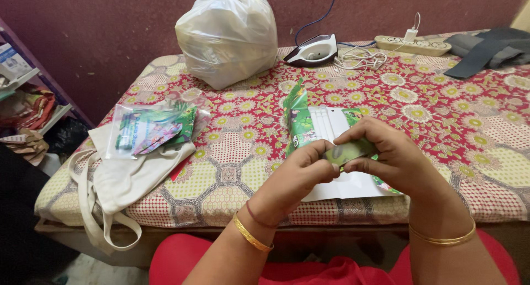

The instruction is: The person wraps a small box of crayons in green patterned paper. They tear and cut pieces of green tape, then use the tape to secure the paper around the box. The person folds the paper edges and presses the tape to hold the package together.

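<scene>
My left hand (pixel 298 172) and my right hand (pixel 389 155) meet over the near edge of the table and pinch a small green folded piece (pixel 346 151) between their fingertips. Under them lies a white and green printed bag (pixel 326 125) flat on the patterned cloth. Gold bangles circle both wrists. To the left, a clear plastic packet with green and pink printed contents (pixel 152 129) rests on a pile of white cloth bags (pixel 118 177).
The table carries a red and yellow patterned cloth (pixel 237 152). At the back stand a tied white plastic sack (pixel 226 34), an iron (pixel 313 50), a coiled white cable (pixel 359 57), a power strip (pixel 413 45) and dark folded cloth (pixel 486 49). Shelves (pixel 22 97) stand at the left.
</scene>
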